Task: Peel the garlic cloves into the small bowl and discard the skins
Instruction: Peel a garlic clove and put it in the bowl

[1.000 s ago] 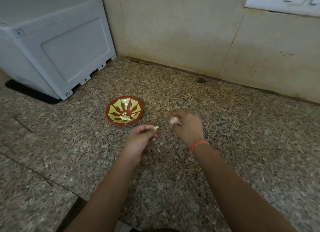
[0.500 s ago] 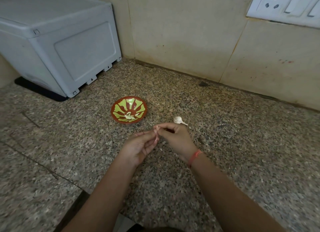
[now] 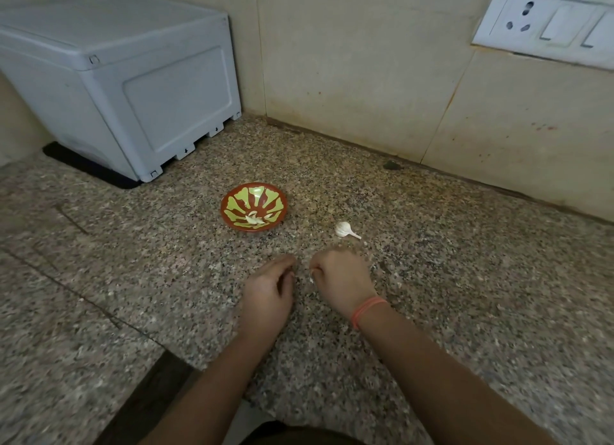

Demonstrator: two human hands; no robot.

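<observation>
A small red bowl (image 3: pixel 254 208) with a green petal pattern sits on the granite counter and holds a few peeled white garlic cloves (image 3: pixel 254 219). To its right lies a garlic bulb (image 3: pixel 344 229) with a short stem. Both hands hover low over the counter in front of the bowl, a small gap between them. My right hand (image 3: pixel 344 280), with an orange band at the wrist, pinches a small white piece of garlic (image 3: pixel 312 276) at its fingertips. The fingers of my left hand (image 3: pixel 269 292) are curled inward, and whatever they hold is hidden.
A grey plastic box (image 3: pixel 126 79) stands on a black mat at the back left against the tiled wall. A white socket and switch panel (image 3: pixel 548 22) is on the wall at the upper right. The counter's front edge (image 3: pixel 186 361) drops away at the lower left.
The hands met over a clove half a second ago and have since drawn slightly apart and moved nearer to me. The garlic bulb, in my right hand one second ago, lies on the counter.
</observation>
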